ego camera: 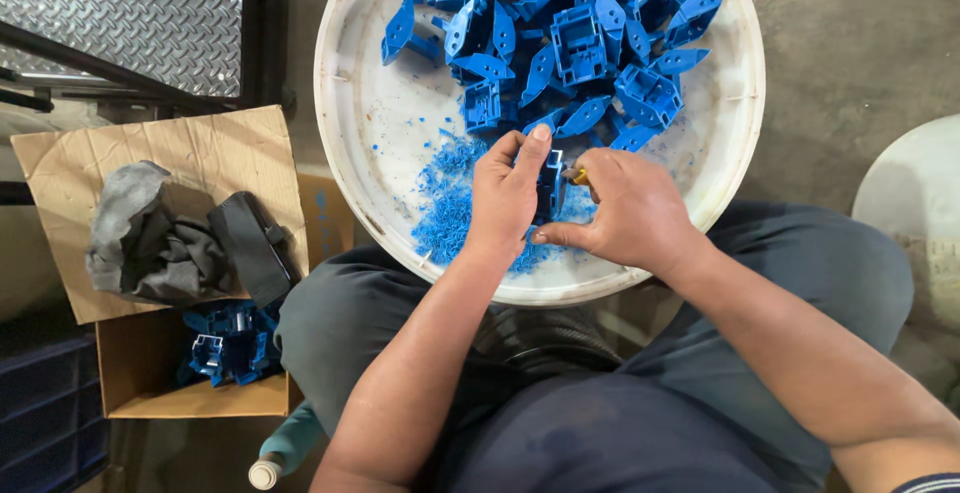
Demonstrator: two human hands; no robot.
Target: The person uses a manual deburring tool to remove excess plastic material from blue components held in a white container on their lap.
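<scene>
L hand (508,198): grip closed round a small blue plastic part (549,185), thumb up along its top edge, fingers wrapped behind it. Part sits upright between both hands, just above the near rim of the round white tray (345,123). Mostly hidden by the hands, so shape unclear.

R hand (628,211): grip pinched shut on a small tool w/ yellow bit showing (579,176) at the fingertips; tip touches the part's right side. Thumb stretched low toward L hand, touching near the part's bottom. Can't tell what kind of tool, too much covered.

Pose: both forearms come up from bottom of view, converge over the tray's near edge. L wrist straight, back of hand to camera. R wrist bent inward, knuckles up. Tray rests on the person's lap, grey trousers below.

Under the hands: blue shavings (448,203) scattered on tray floor, thickest left of L hand. Farther side of tray: heap of blue plastic parts (570,43). To the person's left on the floor: cardboard box (190,398) w/ more blue parts inside, grey cloth (150,238) on its flap.
</scene>
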